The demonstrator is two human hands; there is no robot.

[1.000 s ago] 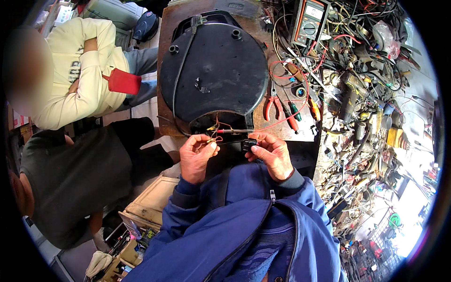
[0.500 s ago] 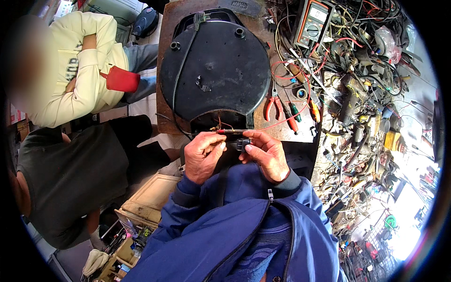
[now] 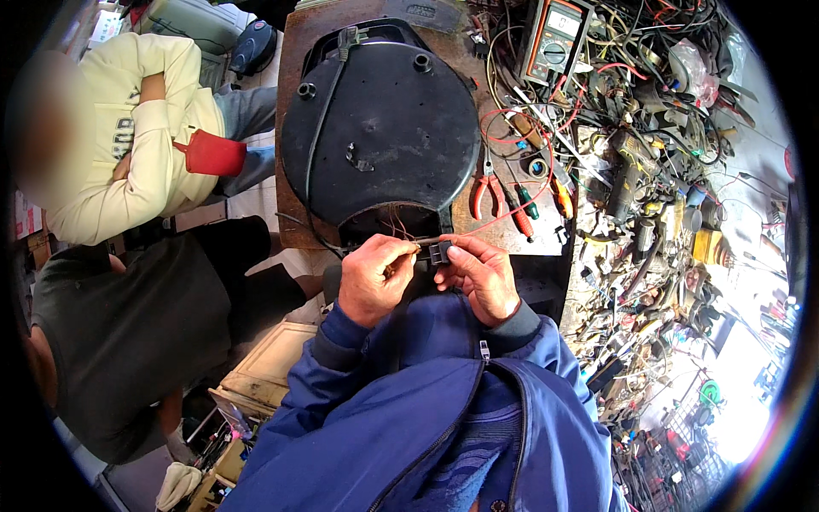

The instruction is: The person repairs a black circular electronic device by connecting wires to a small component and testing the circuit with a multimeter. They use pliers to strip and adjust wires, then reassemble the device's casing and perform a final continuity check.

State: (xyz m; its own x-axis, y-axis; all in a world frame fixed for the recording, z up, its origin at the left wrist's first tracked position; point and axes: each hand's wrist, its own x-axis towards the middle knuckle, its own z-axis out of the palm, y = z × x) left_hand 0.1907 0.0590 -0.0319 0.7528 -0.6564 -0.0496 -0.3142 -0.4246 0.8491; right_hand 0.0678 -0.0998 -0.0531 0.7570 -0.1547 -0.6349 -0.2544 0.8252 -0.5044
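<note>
- Cream cloth comes first from where I watch: a co-worker's hooded top (image 3: 141,158), arms crossed, with a red pouch (image 3: 215,154) beside it; nearer the lower left is a second person's dark shirt (image 3: 141,320).
- Next, bottom up on the wooden bench (image 3: 293,194), I see the round black housing (image 3: 401,128), its cord (image 3: 322,132) draped across it. I judge it rigid and bulky, best taken by its rim.
- At its near edge the left hand (image 3: 374,277) has thumb and forefinger pressed together, apparently pinching thin wires (image 3: 401,226) that come from the recess; their ends are too small for me to make out. I'd expect them limp, easily snapped, so best held close to the ends.
- Just beside those fingertips, between the hands, is the small black block (image 3: 440,253). I'd call it light, stiff and perhaps slippery; its outer sides give the surest hold.
- The right hand (image 3: 485,277) pinches that block between thumb and fingers.
- Farther right I find red-handled pliers (image 3: 489,196), screwdrivers (image 3: 522,218), a multimeter (image 3: 556,43) and a heap of parts (image 3: 640,247).
</note>
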